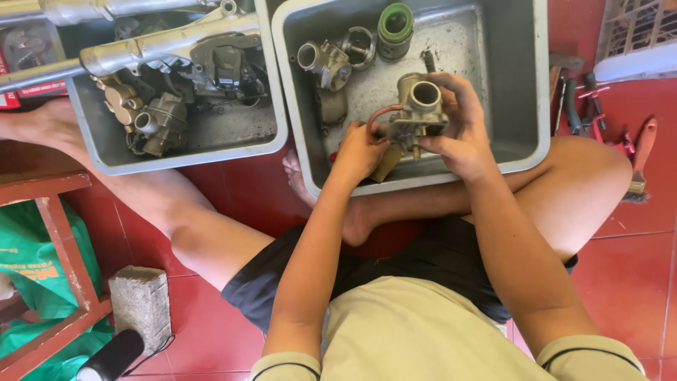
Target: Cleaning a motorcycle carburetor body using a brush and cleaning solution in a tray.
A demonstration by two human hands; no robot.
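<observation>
Carburettor (417,113): held above the near part of the right-hand grey tray (525,92), over the person's crossed legs; its round bore opens upward toward the camera, so the throat axis runs roughly up and down, while the body stretches left to right between the two hands
Carburettor material: dull brass-toned cast metal, lumpy and angular, with a smooth circular mouth and a thin reddish hose (377,116) curving off its left side
Right hand (458,134): fingers curled over the top and far side of the carburettor, thumb on the near side, clamped on the body
Left hand (360,152): fingers closed together at the lower left of the carburettor, by the hose end; whether they pinch a small part cannot be told
Right tray contents: a second cast carburettor body (323,63), a round piston-like metal piece (360,46), a green ribbed cylinder (395,27), all well apart from the hands
Left tray (106,152): grey plastic, holding greasy silver and gold engine castings (151,120)
Floor (635,282): glossy red tiles; a paintbrush (642,159) and hand tools (582,102) lie to the right
</observation>
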